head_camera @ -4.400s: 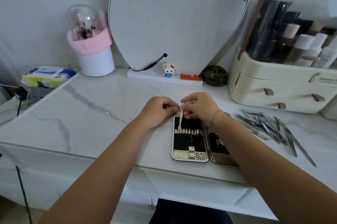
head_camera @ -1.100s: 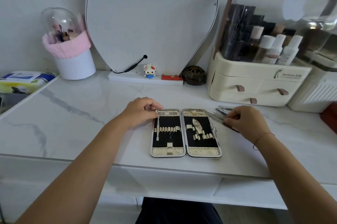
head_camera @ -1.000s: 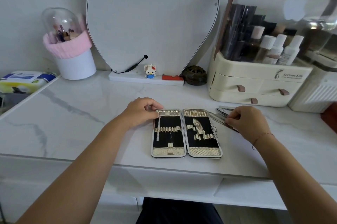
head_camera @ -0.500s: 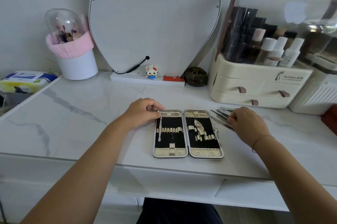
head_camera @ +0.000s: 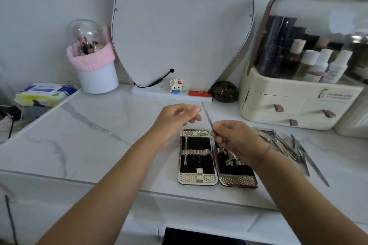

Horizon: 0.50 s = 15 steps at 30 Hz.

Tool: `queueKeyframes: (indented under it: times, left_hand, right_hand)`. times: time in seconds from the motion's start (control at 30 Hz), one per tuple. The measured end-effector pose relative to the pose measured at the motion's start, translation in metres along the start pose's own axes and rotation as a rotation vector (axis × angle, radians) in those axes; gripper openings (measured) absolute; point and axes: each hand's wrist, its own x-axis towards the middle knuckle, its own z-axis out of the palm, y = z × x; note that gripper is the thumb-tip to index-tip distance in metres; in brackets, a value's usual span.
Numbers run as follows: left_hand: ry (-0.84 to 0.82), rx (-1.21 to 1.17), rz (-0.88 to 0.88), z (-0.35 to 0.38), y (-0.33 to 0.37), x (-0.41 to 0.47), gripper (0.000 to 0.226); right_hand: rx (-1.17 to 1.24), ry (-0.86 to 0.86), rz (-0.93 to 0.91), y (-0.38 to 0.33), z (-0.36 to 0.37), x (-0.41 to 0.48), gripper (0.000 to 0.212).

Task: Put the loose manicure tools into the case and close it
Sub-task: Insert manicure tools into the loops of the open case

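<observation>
My right hand (head_camera: 237,141) has lifted a thin tool (head_camera: 207,116) from the pile (head_camera: 288,147), pinching it at frame centre. My left hand (head_camera: 175,119), fingers loosely curled and empty, has left the case (head_camera: 197,177). Slotting comes next, I judge.

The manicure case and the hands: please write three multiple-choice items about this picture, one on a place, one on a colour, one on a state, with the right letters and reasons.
1. Where does the pile of loose tools lie?
A. left of the case
B. right of the case
C. inside a drawer

2. What colour is the cuff around the brush cup?
A. pink
B. green
C. black

3. What is the state of the case?
A. shut
B. open flat
C. standing on edge

Key:
1 B, the loose tools lie on the table to the right of the case.
2 A, the brush cup wears a pink cuff.
3 B, both halves lie flat, while the right hand holds a thin tool over it.
</observation>
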Motion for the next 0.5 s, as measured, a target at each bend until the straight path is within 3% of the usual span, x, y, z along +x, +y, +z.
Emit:
queueKeyframes:
  times: [0.2,0.33,0.5]
  left_hand:
    - [0.086,-0.237,-0.194,0.004,-0.009,0.001,0.014]
    - [0.068,-0.183,-0.242,0.001,-0.012,0.000,0.011]
    - [0.012,-0.069,-0.244,-0.002,-0.009,0.000,0.014]
  right_hand:
    - [-0.202,0.033,-0.053,0.000,0.023,0.013,0.016]
    - [-0.163,0.084,-0.117,-0.009,0.019,0.029,0.015]
    - [-0.078,-0.012,-0.056,-0.013,0.021,0.045,0.012]
